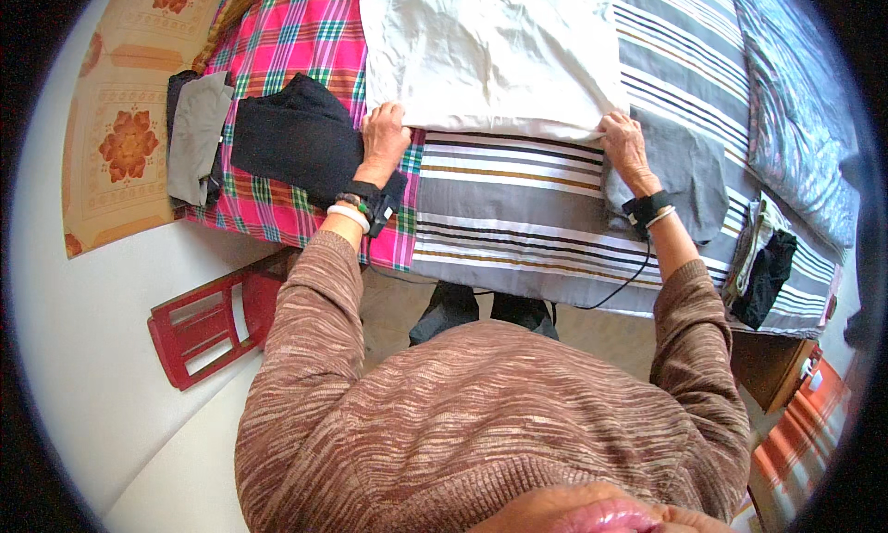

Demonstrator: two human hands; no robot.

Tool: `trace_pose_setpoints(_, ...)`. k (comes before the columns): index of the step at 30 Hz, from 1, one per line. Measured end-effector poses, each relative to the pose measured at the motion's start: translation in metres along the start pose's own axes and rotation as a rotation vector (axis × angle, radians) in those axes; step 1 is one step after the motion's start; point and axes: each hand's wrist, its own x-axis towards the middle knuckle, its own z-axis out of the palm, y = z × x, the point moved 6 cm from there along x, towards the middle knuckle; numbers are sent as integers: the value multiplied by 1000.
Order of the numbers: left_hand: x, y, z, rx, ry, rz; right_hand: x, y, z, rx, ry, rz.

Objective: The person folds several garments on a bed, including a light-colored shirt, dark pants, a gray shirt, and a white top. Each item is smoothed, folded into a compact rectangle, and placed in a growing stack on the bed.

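Note:
A white cloth garment (485, 61) lies spread flat across the bed, its near edge towards me. My left hand (385, 134) grips the near left corner of it. At the near right corner, my right hand (624, 141) pinches the same edge between thumb and fingers. Folded black cloth (295, 141) lies beside and partly behind my left wrist. Under my right hand and wrist is a grey folded cloth (683, 175). Both wrists carry black straps with cables.
The bed has a striped sheet (513, 234) and a pink plaid cloth (312, 33). Grey folded clothing (198, 137) sits at the left edge, small dark and light cloths (763, 269) at the right. A shiny blue bundle (798, 103) lies far right; a red chair (222, 318) stands lower left.

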Motion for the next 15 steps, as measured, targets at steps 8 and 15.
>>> trace_pose_setpoints(8, 46, -27, -149, -520, -82, -10, -3, -30, -196, 565, -22, 212)
trace_pose_setpoints(15, 76, -31, -304, -1340, -149, 156, -33, -39, -309, 1071, 279, 87)
